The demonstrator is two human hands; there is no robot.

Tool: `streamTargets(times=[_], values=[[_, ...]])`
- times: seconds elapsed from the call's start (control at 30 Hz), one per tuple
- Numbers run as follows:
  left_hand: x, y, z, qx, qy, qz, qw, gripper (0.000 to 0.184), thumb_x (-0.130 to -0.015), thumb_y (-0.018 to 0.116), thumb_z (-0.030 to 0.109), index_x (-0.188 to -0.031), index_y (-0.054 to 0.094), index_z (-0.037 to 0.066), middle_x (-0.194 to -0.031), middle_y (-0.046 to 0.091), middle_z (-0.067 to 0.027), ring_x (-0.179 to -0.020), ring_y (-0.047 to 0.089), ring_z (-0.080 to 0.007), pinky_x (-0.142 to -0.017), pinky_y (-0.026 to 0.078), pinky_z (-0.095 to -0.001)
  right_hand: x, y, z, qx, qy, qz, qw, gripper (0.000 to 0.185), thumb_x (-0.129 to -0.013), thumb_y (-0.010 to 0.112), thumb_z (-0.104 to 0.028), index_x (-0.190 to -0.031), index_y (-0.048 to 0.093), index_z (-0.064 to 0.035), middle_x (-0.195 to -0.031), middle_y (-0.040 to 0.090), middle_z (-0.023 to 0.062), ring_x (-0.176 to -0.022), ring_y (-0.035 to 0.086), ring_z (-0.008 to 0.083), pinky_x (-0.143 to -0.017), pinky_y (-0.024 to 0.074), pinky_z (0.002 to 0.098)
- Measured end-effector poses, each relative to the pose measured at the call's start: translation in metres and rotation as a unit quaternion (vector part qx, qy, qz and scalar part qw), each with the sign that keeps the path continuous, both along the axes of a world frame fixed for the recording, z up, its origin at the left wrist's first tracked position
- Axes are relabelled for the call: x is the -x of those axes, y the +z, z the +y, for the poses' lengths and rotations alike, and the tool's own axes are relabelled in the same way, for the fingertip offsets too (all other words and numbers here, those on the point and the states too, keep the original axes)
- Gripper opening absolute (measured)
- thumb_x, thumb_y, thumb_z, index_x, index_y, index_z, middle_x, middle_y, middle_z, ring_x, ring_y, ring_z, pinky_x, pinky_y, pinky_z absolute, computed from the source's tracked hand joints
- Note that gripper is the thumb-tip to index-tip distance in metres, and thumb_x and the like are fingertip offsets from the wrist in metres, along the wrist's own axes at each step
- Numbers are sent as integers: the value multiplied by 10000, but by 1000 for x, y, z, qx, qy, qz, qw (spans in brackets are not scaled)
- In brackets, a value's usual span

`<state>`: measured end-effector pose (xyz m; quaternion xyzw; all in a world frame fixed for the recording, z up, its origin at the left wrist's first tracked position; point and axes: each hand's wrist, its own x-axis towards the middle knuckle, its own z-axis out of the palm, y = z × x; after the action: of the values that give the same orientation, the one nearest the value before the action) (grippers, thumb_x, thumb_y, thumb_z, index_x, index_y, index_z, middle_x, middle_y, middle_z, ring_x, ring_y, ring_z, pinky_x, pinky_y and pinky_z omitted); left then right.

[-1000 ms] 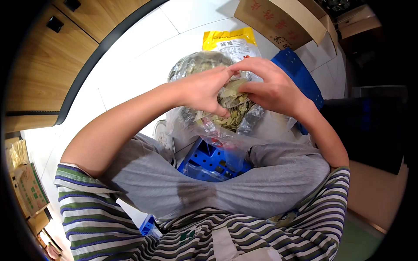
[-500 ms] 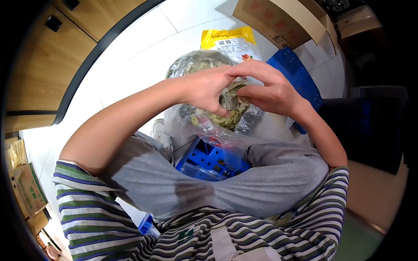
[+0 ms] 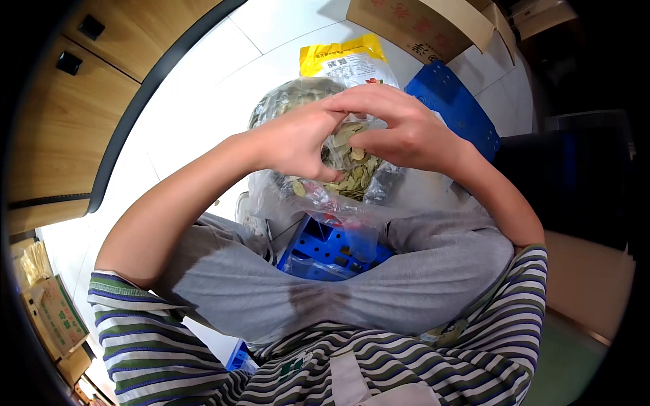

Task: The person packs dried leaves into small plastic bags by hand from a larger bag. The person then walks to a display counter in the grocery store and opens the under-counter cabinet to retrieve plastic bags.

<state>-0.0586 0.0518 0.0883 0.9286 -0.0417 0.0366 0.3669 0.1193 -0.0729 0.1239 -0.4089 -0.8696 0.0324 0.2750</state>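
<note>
Clear plastic bag [image 3: 271, 196] of dry leaves [image 3: 355, 181] sat in front of the person, just beyond the bent legs [image 3: 406, 264], its mouth open toward the body. Both hands were over the bag. Left hand [image 3: 294, 143] came in from the bag's left, thumb spread well apart from its fingers. Right hand [image 3: 406, 135] came in from the bag's right, thumb and index finger apart and curved. The hands touched or overlapped at the fingertips, with leaves visible between the thumbs. Couldn't tell whether either hand pinched a leaf or the plastic.

Yellow-and-white packet [image 3: 349, 64] lay just past the bag's far side. Blue perforated panel [image 3: 453, 101] was right of the bag, cardboard box [image 3: 420, 30] beyond it to the far right. Blue crate [image 3: 325, 247] was on the bag's near side, between the legs. Wooden cabinet [image 3: 74, 128] stood well left of the bag.
</note>
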Motion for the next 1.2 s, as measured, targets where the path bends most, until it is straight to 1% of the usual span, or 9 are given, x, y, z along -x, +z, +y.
streamTargets(times=[0.13,0.33,0.53,0.63,0.73,0.83,0.93,1.13,1.2], values=[[2,11,3,71,15,55,996,891,-637,820,269,-1347,389,-52,-1331,454,-244,-1269,447,-349,-1080,364,-374,-3,6,-1,3,-22,-20,1000,159,-653,715,-7,-792,648,-43,-1237,593,132,-1129,581,301,-918,488,425],[2,13,-8,136,-3,16,991,614,-607,790,238,-1094,567,-62,-1280,473,-236,-1194,483,-362,-1030,396,-392,4,1,-8,9,-16,10,1000,190,-668,724,-22,-848,676,-60,-1256,591,114,-1162,569,294,-932,478,434],[-1,26,-7,197,-25,27,980,708,-618,781,239,-1188,510,-80,-1294,464,-260,-1206,475,-374,-1006,415,-407,2,11,-9,-46,-3,-6,999,222,-661,732,-43,-879,715,-80,-1281,585,111,-1191,545,305,-959,462,428],[5,19,-14,153,13,69,986,790,-628,790,224,-1278,438,-52,-1121,578,-217,-1043,583,-322,-923,469,-364,10,5,-6,-22,-1,-14,1000,253,-634,743,-43,-882,716,-89,-1318,561,118,-1220,523,311,-968,461,424],[5,18,-14,123,4,37,992,728,-621,769,248,-1201,486,-88,-1196,528,-263,-1158,514,-378,-981,430,-409,10,2,-5,-10,6,-14,1000,306,-612,735,-7,-906,713,-93,-1354,532,127,-1253,497,322,-984,456,423],[5,16,-9,43,12,-90,995,738,-617,763,245,-1214,479,-82,-1117,571,-258,-1105,547,-385,-967,440,-416,4,13,-6,-15,-25,-26,999,309,-613,713,20,-901,706,-91,-1364,522,130,-1261,489,332,-1002,441,450],[6,27,-9,95,-17,38,995,725,-615,757,239,-1214,482,-63,-1060,593,-250,-1069,562,-388,-958,447,-418,9,5,-5,12,-13,-25,1000,344,-584,725,22,-910,690,-84,-1363,522,139,-1285,469,341,-1005,443,459],[6,14,-11,59,-52,62,995,721,-617,787,211,-1207,460,-43,-1151,542,-226,-1111,537,-351,-959,445,-403,16,6,-6,33,-10,-16,999,302,-602,728,3,-888,680,-80,-1341,544,112,-1259,498,315,-982,461,435],[9,12,-9,50,-17,-33,998,742,-616,772,233,-1231,444,-21,-1188,506,-230,-1131,510,-369,-977,421,-425,11,10,-5,-2,-20,-6,1000,266,-617,729,-13,-869,681,-81,-1323,557,98,-1229,525,300,-966,472,425]])
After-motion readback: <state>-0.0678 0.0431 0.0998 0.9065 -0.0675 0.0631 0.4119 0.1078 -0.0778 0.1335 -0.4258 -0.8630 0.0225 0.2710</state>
